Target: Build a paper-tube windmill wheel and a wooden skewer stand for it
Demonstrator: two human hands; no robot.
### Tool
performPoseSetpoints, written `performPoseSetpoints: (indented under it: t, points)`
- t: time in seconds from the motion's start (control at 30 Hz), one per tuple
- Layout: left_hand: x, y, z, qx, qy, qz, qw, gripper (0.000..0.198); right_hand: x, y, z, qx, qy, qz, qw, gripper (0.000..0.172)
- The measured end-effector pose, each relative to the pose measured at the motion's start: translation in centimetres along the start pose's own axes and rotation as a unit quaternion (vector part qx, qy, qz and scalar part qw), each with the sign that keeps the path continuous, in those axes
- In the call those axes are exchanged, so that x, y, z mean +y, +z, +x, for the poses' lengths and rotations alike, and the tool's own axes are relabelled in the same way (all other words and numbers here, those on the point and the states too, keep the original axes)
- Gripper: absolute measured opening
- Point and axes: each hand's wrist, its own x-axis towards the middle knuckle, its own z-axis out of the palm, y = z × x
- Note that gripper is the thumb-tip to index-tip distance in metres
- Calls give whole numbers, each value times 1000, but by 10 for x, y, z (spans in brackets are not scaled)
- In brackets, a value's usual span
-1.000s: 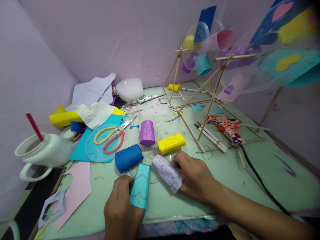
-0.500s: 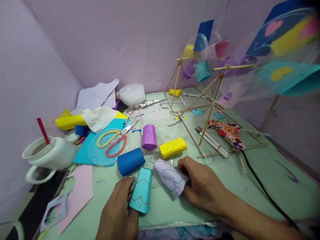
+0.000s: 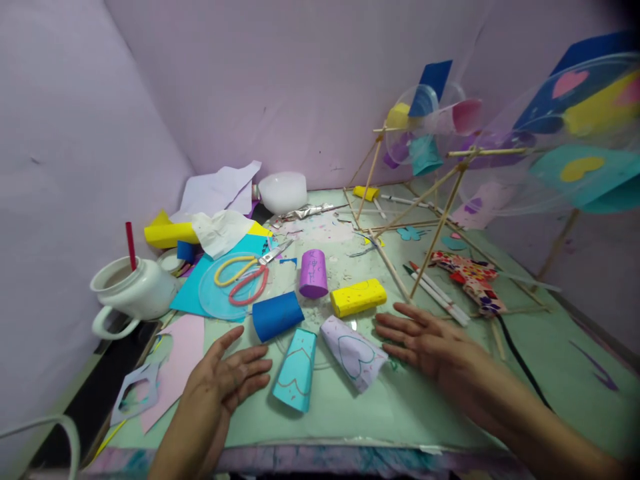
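Note:
My left hand point(image 3: 223, 377) hovers open, palm turned inward, just left of a teal paper cone point(image 3: 297, 369) with a drawn heart. To the right of a pale lilac paper cone point(image 3: 354, 352), also marked with a heart, my right hand point(image 3: 425, 337) is open with fingers stretched out. Neither hand touches a cone. Both cones lie on the green tabletop point(image 3: 450, 393). Behind them lie a blue paper roll point(image 3: 277, 316), a purple roll point(image 3: 313, 273) standing upright and a yellow roll point(image 3: 359, 297).
Scissors point(image 3: 245, 275) rest on a clear disc over teal paper at left. A white jug point(image 3: 131, 293) with a red stick stands at the far left. A wooden stick frame point(image 3: 425, 200) with clear cups and coloured papers rises at right, beside a patterned glue gun point(image 3: 470, 277) and pencils point(image 3: 437, 293).
Both hands let go of the cones and drew apart, opening flat. The teal and lilac cones now lie free on the table. The camera view shifted left.

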Motion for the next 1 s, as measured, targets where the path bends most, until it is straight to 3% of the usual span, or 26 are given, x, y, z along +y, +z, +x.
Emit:
performPoseSetpoints:
  t: [0.33,0.5,0.6,0.7,0.77,0.83,0.93,1.0]
  points:
    - [9,7,13,-24,-37,-29,999,63,8,3,12,-104,22,11,994,47]
    - [19,13,43,-20,20,-41,999,56,10,14,-4,-124,77,52,988,44]
    - [33,15,61,-27,21,12,999,56,6,17,-21,-127,138,37,982,47]
    - [42,9,59,1,85,134,987,43,-5,7,-34,-155,136,-103,973,45]
    - [38,5,46,32,168,228,959,34,-14,-4,-36,-141,39,-261,954,37]
    - [27,5,29,53,270,314,909,27,-22,-13,-29,-56,-140,-395,906,31]
    - [7,9,9,58,475,395,784,14,-28,-14,-8,44,-387,-485,783,29]
    - [-4,12,4,61,575,416,702,15,-28,-9,8,27,-459,-502,733,28]
